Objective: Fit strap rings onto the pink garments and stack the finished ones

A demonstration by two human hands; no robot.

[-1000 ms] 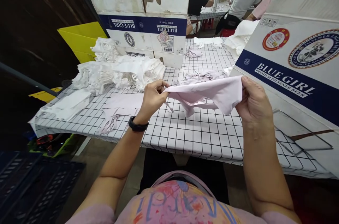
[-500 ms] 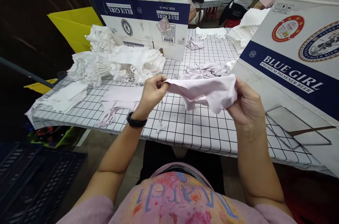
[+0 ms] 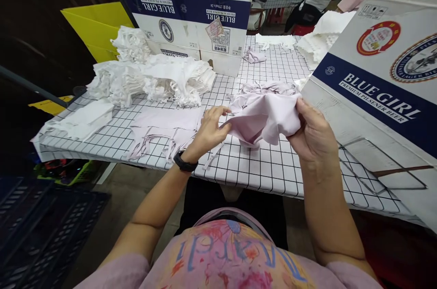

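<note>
A pale lilac cloth piece with thin straps (image 3: 254,123) hangs over the table in loose folds. My right hand (image 3: 312,129) is closed on its right end, thumb on top. At its left edge is my left hand (image 3: 214,127), thumb and fingers apart; a black band circles that wrist. Left of this hand, a flat lilac cloth piece with straps (image 3: 164,120) lies on the table. Behind the held cloth sits a crumpled lilac pile (image 3: 262,88).
White cloth bundles (image 3: 153,77) are heaped at the back left, beside a flatter white stack (image 3: 82,118). Cardboard boxes stand behind (image 3: 191,29) and at right (image 3: 378,79), with a wire frame (image 3: 385,166) near the right one. Other people sit beyond the grid-patterned table (image 3: 262,175).
My left hand has loosened its pinch on the cloth's left corner and spread its fingers, shifting right and slightly down. The cloth has gone from stretched to slack. My right hand keeps its hold.
</note>
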